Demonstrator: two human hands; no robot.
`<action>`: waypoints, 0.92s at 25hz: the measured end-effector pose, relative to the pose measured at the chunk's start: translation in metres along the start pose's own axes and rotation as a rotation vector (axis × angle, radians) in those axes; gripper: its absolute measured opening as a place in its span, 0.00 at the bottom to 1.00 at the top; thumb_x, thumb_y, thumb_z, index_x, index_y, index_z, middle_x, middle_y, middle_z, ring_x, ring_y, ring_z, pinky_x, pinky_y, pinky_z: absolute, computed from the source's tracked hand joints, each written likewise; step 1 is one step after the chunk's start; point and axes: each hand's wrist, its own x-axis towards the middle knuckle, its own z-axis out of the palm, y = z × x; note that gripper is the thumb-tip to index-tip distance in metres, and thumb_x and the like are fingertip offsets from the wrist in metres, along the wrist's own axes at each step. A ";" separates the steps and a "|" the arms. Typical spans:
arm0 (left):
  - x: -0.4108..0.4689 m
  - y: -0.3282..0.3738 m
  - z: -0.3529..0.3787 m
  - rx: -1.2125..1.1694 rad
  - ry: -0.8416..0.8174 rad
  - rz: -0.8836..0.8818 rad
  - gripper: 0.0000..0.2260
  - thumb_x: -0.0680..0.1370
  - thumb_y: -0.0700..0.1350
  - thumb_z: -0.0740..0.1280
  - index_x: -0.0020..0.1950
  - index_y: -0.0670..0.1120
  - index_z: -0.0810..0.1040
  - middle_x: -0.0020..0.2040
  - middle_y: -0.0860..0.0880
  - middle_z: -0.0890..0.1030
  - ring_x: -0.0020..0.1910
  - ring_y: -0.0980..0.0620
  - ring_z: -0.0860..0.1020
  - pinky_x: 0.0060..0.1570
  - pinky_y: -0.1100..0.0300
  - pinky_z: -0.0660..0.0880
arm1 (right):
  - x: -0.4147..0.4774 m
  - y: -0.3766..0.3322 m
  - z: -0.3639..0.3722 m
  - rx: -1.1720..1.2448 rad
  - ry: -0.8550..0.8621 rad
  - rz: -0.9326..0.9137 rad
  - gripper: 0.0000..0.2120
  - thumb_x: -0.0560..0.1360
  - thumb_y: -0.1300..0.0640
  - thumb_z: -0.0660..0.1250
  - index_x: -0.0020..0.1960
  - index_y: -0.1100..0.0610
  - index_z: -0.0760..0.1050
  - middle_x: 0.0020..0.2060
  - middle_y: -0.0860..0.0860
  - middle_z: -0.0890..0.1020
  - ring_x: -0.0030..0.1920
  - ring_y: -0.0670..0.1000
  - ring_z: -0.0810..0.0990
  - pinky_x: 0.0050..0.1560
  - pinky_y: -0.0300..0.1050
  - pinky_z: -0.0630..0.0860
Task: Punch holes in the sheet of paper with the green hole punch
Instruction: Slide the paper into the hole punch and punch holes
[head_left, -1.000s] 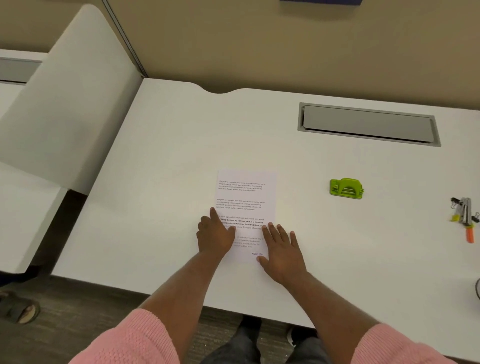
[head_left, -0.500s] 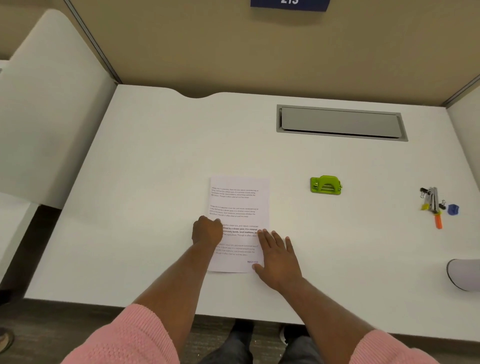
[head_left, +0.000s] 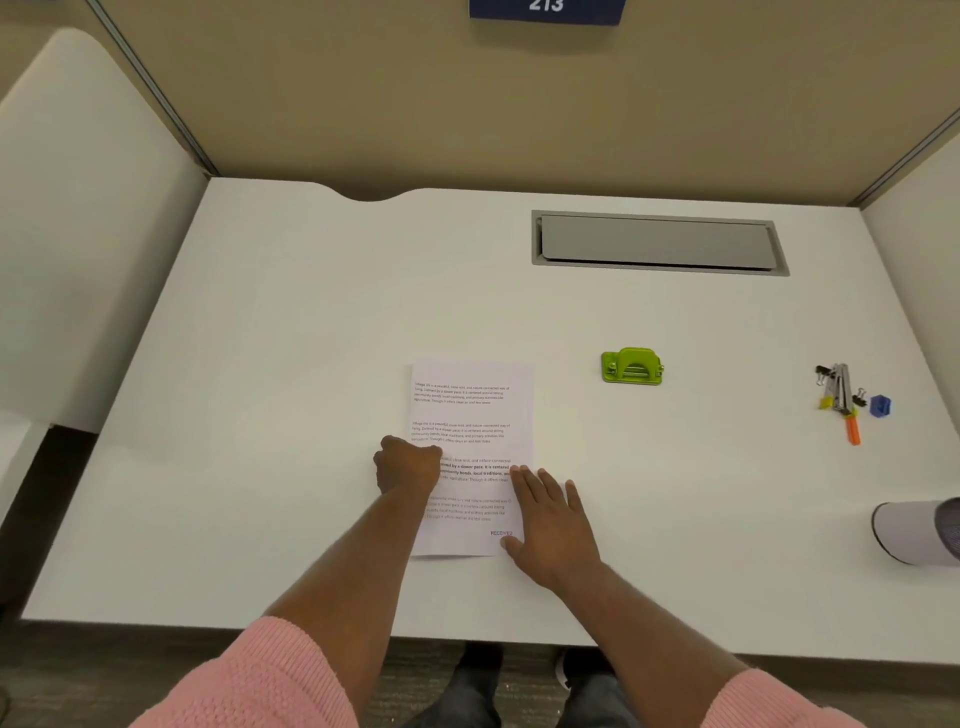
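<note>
A printed sheet of paper (head_left: 472, 410) lies flat on the white desk (head_left: 291, 364), near its front middle. My left hand (head_left: 408, 464) rests on the sheet's left edge with the fingers curled into a fist; whether it pinches the edge I cannot tell. My right hand (head_left: 553, 525) lies flat with fingers spread on the sheet's lower right edge. The green hole punch (head_left: 632, 367) stands on the desk to the right of the sheet's top, apart from both hands.
A grey cable hatch (head_left: 657, 242) is set into the desk at the back right. Binder clips and a small stapler with an orange piece (head_left: 841, 397) and a blue object (head_left: 879, 406) lie far right. A white cylinder (head_left: 914, 530) lies at the right edge. Partition walls surround the desk.
My left hand's fingers have curled from flat into a fist at the sheet's left edge. The head camera has shifted, bringing more of the right side into view. The right hand stays flat.
</note>
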 end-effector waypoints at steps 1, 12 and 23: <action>0.000 0.000 0.002 -0.002 -0.012 0.003 0.24 0.73 0.48 0.74 0.64 0.38 0.73 0.62 0.39 0.79 0.60 0.38 0.79 0.57 0.50 0.77 | -0.002 0.002 0.002 0.007 0.001 0.006 0.44 0.76 0.40 0.62 0.82 0.53 0.43 0.82 0.50 0.53 0.81 0.54 0.51 0.80 0.60 0.45; -0.023 0.009 0.028 0.174 -0.071 0.046 0.18 0.71 0.51 0.73 0.54 0.39 0.79 0.55 0.42 0.82 0.54 0.42 0.81 0.56 0.51 0.78 | -0.016 0.022 0.009 0.022 0.021 0.045 0.45 0.75 0.39 0.61 0.82 0.51 0.41 0.81 0.49 0.54 0.81 0.55 0.51 0.80 0.60 0.45; -0.044 0.020 0.070 -0.034 -0.195 0.201 0.16 0.74 0.46 0.72 0.59 0.41 0.78 0.54 0.44 0.83 0.55 0.41 0.81 0.57 0.53 0.77 | -0.043 0.066 -0.001 0.123 0.131 0.152 0.38 0.76 0.40 0.60 0.81 0.52 0.52 0.75 0.50 0.68 0.77 0.53 0.62 0.80 0.56 0.51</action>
